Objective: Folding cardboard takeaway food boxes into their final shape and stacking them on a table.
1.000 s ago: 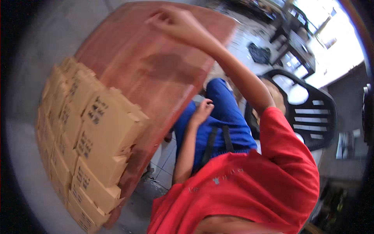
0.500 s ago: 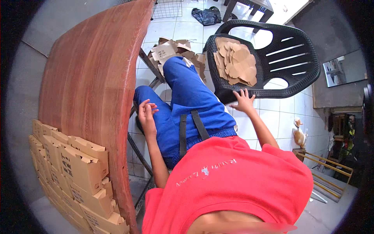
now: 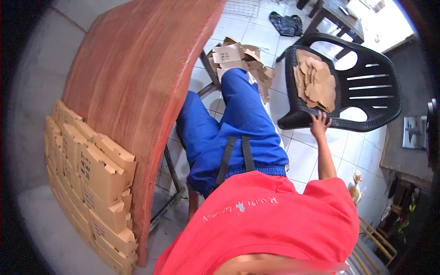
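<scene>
My right hand [image 3: 319, 123] reaches out to my right, fingers apart, and rests on the front rim of a black plastic chair [image 3: 366, 87]. It holds nothing. On the chair seat, just beyond my fingertips, lies a stack of flat brown cardboard blanks [image 3: 315, 80]. My left hand is out of sight. I sit in blue trousers [image 3: 233, 133] and a red shirt at a reddish-brown wooden table [image 3: 133, 78].
Several folded cardboard boxes [image 3: 91, 169] are stacked in rows on the table's left side. A loose heap of cardboard pieces [image 3: 238, 57] lies on the tiled floor under the table's far end. A black bag [image 3: 286, 23] and dark furniture [image 3: 339, 18] stand beyond.
My right hand left the table's far edge and came down to the black chair, shifting from its seat to its front rim. My left hand, earlier over my lap, has gone out of view.
</scene>
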{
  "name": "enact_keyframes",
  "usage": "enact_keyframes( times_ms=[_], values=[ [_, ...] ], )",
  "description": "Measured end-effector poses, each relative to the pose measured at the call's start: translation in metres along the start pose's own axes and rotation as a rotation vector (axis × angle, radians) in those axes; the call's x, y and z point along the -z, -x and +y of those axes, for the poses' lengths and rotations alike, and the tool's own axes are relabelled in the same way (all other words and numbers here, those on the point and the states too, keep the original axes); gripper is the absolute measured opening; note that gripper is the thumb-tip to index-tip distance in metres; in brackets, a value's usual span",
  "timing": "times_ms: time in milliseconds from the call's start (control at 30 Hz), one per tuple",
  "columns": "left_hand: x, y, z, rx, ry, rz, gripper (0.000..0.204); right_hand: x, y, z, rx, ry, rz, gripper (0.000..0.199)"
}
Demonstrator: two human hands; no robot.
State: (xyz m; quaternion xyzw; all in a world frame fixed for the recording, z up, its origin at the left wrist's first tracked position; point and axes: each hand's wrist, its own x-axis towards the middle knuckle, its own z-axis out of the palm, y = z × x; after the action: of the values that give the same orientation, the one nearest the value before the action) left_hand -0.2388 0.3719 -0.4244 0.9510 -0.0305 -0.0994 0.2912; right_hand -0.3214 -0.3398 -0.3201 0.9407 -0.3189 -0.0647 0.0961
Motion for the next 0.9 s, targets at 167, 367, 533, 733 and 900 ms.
enact_keyframes(
  times_ms=[167, 367, 533, 733, 900],
  values=[
    [0.02, 0.039, 0.01, 0.152, 0.058, 0.132, 0.043, 0.033, -0.035, -0.056, -0.035, -0.305, -0.098, 0.038],
    [0.039, 0.026, 0.068, 0.269, 0.16, 0.231, 0.043, -0.018, 0.067, -0.14, 0.543, -1.021, -0.708, 0.044],
    [0.033, -0.02, 0.069, 0.37, 0.23, 0.348, 0.043, 0.022, -0.02, -0.217, 0.674, -0.95, -0.729, 0.044],
    [0.036, -0.132, 0.079, 0.486, 0.312, 0.481, 0.043, 0.046, -0.161, -0.333, 0.824, -0.847, -0.753, 0.043],
    [0.065, -0.14, 0.071, 0.649, 0.334, 0.58, 0.043, 0.063, -0.207, -0.426, 0.964, -0.757, -0.852, 0.042]
  ],
)
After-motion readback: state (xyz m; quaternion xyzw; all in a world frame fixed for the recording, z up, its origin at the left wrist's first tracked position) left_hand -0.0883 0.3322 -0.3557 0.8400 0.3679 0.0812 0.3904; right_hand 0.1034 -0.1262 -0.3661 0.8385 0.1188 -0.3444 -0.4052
